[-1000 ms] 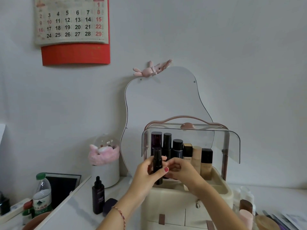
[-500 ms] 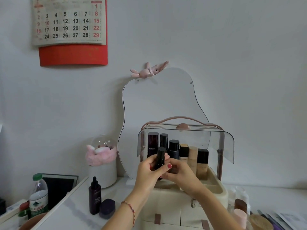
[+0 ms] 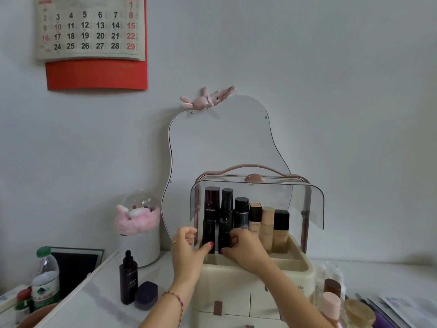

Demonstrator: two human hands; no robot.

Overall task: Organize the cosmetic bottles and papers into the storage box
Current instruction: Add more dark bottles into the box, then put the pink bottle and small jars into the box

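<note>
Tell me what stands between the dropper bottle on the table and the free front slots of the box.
Nothing fixed. The dropper bottle stands left of the storage box, whose clear lid is raised. Only the left hand and right hand, setting dark bottles into the front row, occupy that opening now.

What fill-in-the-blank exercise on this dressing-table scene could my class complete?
1. The storage box has its clear lid swung ____.
2. The dark dropper bottle stands on the table to the ____ of the box.
3. The pink toy rabbit sits on top of the ____.

Missing words: open; left; mirror
</note>
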